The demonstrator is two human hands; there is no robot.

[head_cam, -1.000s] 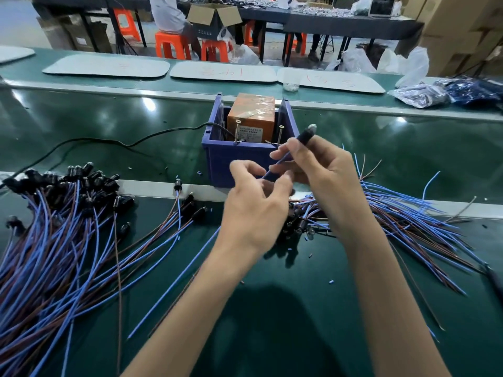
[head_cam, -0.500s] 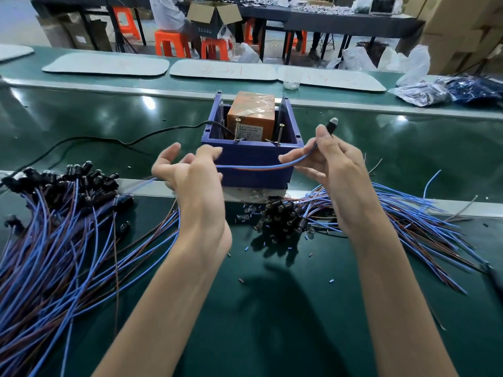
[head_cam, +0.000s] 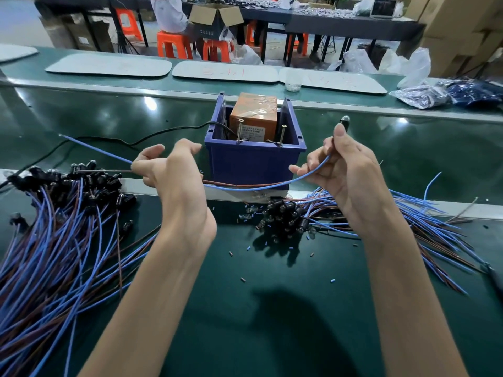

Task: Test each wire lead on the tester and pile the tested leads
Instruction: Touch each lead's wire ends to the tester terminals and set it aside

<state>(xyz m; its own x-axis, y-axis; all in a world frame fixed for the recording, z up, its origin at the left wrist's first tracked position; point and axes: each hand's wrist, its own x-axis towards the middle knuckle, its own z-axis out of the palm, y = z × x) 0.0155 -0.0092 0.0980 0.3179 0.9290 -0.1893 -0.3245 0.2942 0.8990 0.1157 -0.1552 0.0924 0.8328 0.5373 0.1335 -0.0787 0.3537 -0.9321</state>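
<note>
I hold one lead (head_cam: 258, 186) stretched between both hands, sagging just in front of the bin (head_cam: 253, 161) that holds the tester (head_cam: 254, 115). My right hand (head_cam: 345, 170) pinches it just below the bulb (head_cam: 345, 121). My left hand (head_cam: 174, 175) curls round the wires near their free ends. A left pile (head_cam: 54, 227) and a right pile (head_cam: 408, 213) lie on the belt (head_cam: 272, 308).
</note>
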